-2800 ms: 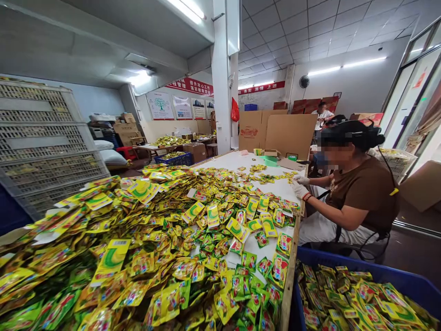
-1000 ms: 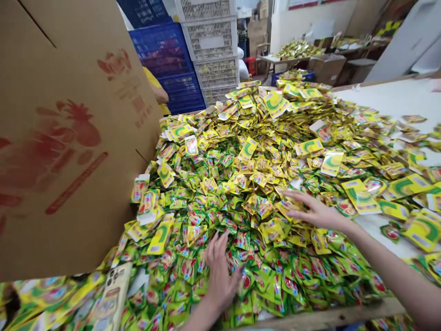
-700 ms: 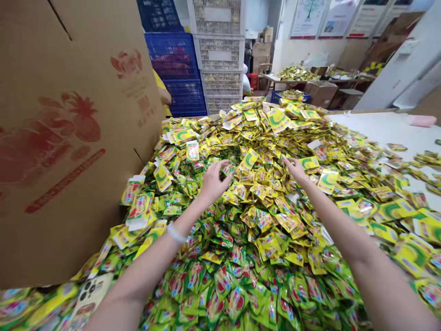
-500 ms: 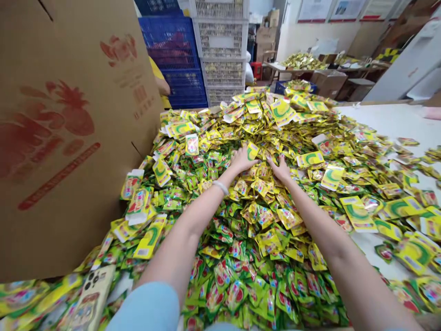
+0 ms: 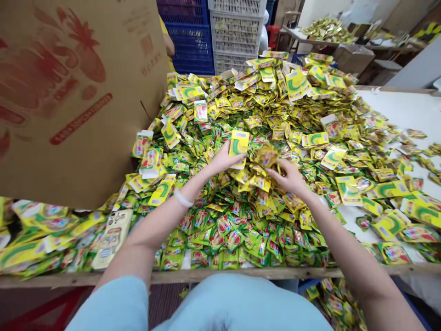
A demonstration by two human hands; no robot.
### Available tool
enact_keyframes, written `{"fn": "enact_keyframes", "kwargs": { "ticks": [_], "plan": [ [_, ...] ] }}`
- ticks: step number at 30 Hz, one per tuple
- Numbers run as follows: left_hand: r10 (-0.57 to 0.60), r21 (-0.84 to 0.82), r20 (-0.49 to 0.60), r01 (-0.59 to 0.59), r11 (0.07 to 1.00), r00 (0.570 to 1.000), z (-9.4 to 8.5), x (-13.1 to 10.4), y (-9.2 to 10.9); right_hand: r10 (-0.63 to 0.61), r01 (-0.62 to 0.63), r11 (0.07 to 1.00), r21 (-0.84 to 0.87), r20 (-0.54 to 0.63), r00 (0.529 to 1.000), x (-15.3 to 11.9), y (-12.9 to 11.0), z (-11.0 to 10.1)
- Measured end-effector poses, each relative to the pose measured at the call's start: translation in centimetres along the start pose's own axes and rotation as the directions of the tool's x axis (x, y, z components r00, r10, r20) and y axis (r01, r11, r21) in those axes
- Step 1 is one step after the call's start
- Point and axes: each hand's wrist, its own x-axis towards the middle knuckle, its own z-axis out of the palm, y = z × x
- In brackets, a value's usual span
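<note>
carton (image 5: 239, 142) flat in left hand (image 5: 223, 159), packets (image 5: 260, 182) crinkled

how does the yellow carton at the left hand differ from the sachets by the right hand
The yellow carton at the left hand has a flat, smooth face; the sachets by the right hand are crinkled. The carton looks larger than any one of those sachets. The carton is a single piece; the sachets are bunched together. Both show plenty of yellow.

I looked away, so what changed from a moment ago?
The left hand and right hand came back toward the body, pulling packets along. The left now holds a yellow box that lay on the pile. The phone and big carton stayed.
</note>
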Motion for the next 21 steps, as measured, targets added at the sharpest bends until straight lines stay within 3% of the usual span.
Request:
{"fn": "enact_keyframes", "kwargs": {
  "ticks": [4,8,11,14,17,21],
  "plan": [
    [0.067,0.182,0.030,-0.071,0.981,0.997,-2.7,-7.7,2.3,-0.084,0.077,0.942,-0.327,-0.006,0.996,-5.0,0.3,-0.3],
    [-0.099,0.409,0.229,-0.003,0.913,0.968,-3.9,-13.3,2.5,-0.159,0.050,0.922,-0.384,-0.258,0.953,-8.6,0.1,-1.1],
    [-0.102,0.573,0.180,-0.020,0.819,0.978,-3.1,-14.9,0.8,-0.186,0.060,0.920,-0.386,-0.299,0.936,-10.7,-1.1,-0.9],
    [0.073,0.661,-0.022,-0.040,0.749,0.997,-1.3,-15.4,-0.6,-0.112,0.024,0.888,-0.458,-0.166,0.980,-12.1,-2.1,0.3],
    [0.271,0.692,-0.171,-0.080,0.717,0.947,0.9,-15.7,-0.9,0.005,-0.058,0.836,-0.546,-0.099,0.995,-12.3,-2.6,1.9],
    [0.373,0.649,-0.167,-0.183,0.738,0.913,3.5,-16.3,0.0,0.097,-0.152,0.854,-0.498,-0.136,0.986,-12.2,-2.9,3.2]
  ]
}}
